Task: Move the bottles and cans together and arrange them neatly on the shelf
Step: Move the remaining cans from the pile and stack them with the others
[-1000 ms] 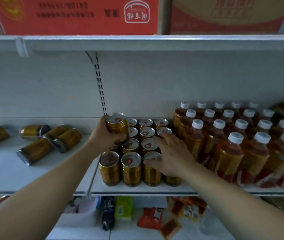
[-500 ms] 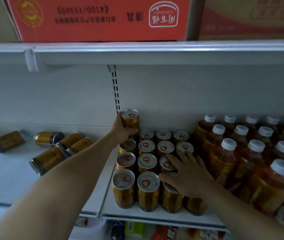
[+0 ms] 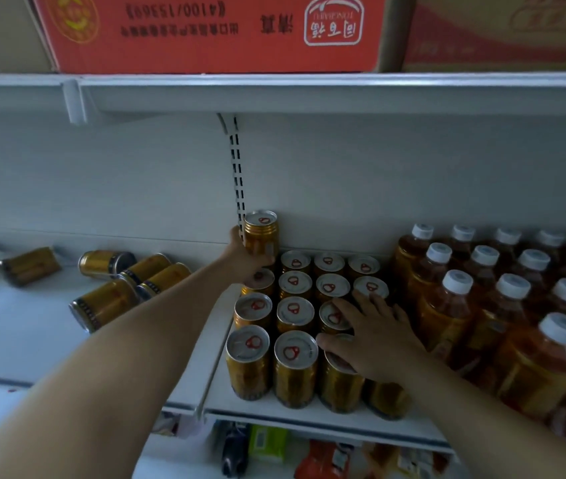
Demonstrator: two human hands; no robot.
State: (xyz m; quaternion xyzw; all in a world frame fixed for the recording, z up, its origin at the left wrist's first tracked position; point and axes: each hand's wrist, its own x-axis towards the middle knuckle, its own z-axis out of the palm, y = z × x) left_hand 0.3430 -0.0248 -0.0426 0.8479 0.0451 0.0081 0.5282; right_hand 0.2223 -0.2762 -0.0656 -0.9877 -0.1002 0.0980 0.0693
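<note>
The left hand (image 3: pixel 245 262), at the centre of the frame, is gripping a gold can (image 3: pixel 261 233) round its body. It is holding the can upright, above the lids of the others, at the back left corner of the standing cans (image 3: pixel 293 314) and close to the back wall. The right hand (image 3: pixel 374 337), lower right of centre, is lying open with its fingers spread across the lids at the front right of that block, seemingly steadying it.

The step appears to be seating the gold can in the back row's left slot. Doing it well is calling for a straight, vertical descent, so the base is not catching a neighbour's rim, and then a nudge flush with the row. The flat right hand is well placed to stop the block sliding toward the bottles (image 3: pixel 457 305), which are standing in rows just beside it on the shelf (image 3: pixel 309 418).

At the left of the frame, fallen cans (image 3: pixel 157 274) are lying on their sides, well apart from the block, so much tidying is probably remaining.

Along the top, a red carton (image 3: pixel 212 29) is sitting with its print upside down, and a second carton (image 3: pixel 502 32) is sitting beside it. Neither is showing its contents.
</note>
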